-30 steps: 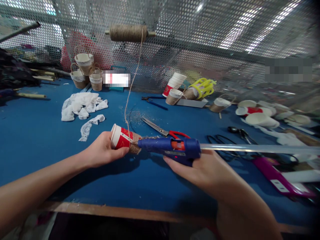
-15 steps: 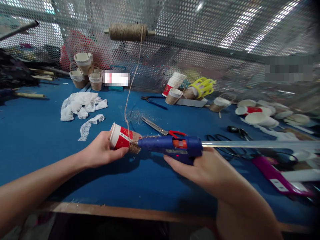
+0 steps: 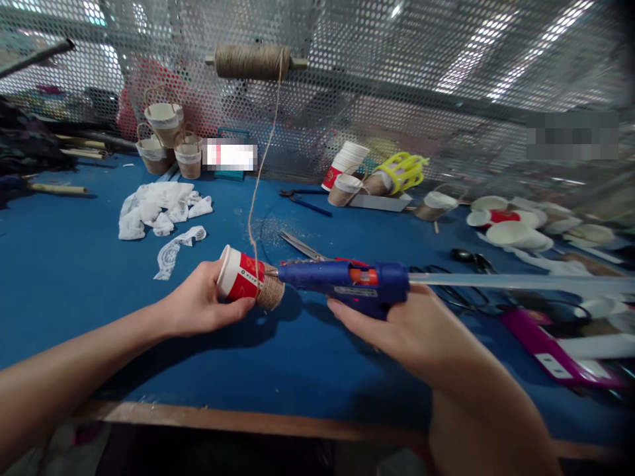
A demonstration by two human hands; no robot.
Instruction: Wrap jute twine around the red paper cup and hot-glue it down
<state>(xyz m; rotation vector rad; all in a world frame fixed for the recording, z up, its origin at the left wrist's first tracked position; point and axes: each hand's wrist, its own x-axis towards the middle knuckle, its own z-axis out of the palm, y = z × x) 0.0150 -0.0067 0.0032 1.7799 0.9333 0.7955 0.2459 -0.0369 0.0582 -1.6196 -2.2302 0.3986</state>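
Near the left hand (image 3: 203,301), which is gripping a paper cup (image 3: 243,274), the right hand (image 3: 404,334) is holding a glue gun (image 3: 332,279).

Smooth printed paper on the cup (image 3: 237,276), and right against it, coarse, fibrous, matt twine (image 3: 270,292)! Hard plastic with a faint sheen on the glue gun (image 3: 322,277), and look at that glossy, translucent glue stick (image 3: 496,281). Shiny metal on the scissor blades (image 3: 300,244); thin, openwork fabric in the lace strip (image 3: 179,248). Smooth, mostly matt tabletop (image 3: 278,370), wood along its edge (image 3: 223,420), glossy plastic on the purple case (image 3: 538,340), perforated metal across the wall (image 3: 337,33)!
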